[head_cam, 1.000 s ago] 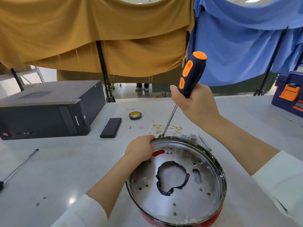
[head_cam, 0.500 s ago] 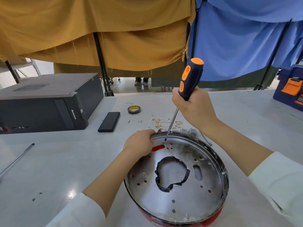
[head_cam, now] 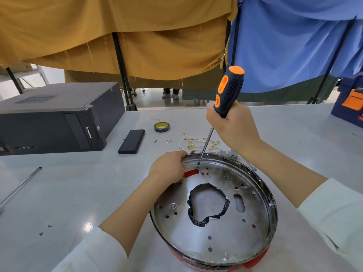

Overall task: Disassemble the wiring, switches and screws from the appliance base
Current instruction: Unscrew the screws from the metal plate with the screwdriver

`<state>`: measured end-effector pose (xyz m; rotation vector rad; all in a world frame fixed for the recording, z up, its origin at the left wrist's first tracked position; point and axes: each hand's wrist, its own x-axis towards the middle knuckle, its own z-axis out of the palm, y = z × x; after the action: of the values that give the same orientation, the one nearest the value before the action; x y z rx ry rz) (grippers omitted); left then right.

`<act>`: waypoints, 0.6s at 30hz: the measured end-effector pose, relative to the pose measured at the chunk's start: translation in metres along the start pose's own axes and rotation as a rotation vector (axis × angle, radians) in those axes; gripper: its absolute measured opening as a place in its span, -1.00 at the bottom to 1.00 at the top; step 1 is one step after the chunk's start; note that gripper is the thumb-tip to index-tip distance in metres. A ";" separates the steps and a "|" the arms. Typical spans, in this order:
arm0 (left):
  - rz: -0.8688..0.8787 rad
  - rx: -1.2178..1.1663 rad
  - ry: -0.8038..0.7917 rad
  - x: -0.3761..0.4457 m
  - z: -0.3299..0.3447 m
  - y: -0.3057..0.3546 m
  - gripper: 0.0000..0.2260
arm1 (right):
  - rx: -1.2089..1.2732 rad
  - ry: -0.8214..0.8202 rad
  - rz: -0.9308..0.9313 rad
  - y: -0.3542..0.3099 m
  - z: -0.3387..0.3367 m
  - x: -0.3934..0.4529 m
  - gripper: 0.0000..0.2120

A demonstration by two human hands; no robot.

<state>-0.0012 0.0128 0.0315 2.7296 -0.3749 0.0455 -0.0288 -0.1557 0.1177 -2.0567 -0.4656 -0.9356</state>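
Observation:
The round metal appliance base (head_cam: pixel 225 236) with a red underside lies in front of me, its plate full of holes and a black taped ring (head_cam: pixel 208 205) at the centre. My left hand (head_cam: pixel 169 169) grips the far left rim. My right hand (head_cam: pixel 233 126) holds a black and orange screwdriver (head_cam: pixel 228 91) nearly upright. Its tip (head_cam: pixel 198 164) touches a screw on the plate just inside the far rim. White wires with brass terminals (head_cam: pixel 198 143) and grey switch parts (head_cam: pixel 227 154) lie on the table behind the base.
A black computer case (head_cam: pixel 55 118) stands at the left, a black flat box (head_cam: pixel 131 141) and a tape roll (head_cam: pixel 162 127) beside it. Small loose screws (head_cam: pixel 169 141) lie near the wires. A metal rod (head_cam: pixel 19 185) lies far left. A blue toolbox (head_cam: pixel 351 103) sits at the right edge.
The screwdriver tip has come down from above the far rim onto the plate just inside it. My left hand has kept its grip on the rim.

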 end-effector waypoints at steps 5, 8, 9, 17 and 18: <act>0.005 0.005 -0.003 0.001 0.000 0.000 -0.75 | 0.004 0.000 0.011 0.003 0.000 -0.001 -0.61; 0.002 0.008 0.000 0.000 0.000 0.000 -0.74 | 0.001 0.004 0.012 0.003 -0.001 -0.001 -0.61; 0.002 0.009 0.002 0.000 0.000 0.000 -0.74 | -0.002 0.004 0.012 0.003 0.000 -0.001 -0.61; 0.011 0.021 0.006 0.001 0.001 0.000 -0.73 | 0.010 0.016 0.019 0.002 0.001 -0.005 -0.66; 0.012 0.033 0.009 0.001 0.002 0.000 -0.74 | 0.009 0.013 0.019 0.002 0.001 -0.005 -0.66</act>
<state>-0.0005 0.0120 0.0301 2.7588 -0.3910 0.0679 -0.0303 -0.1561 0.1129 -2.0429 -0.4417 -0.9333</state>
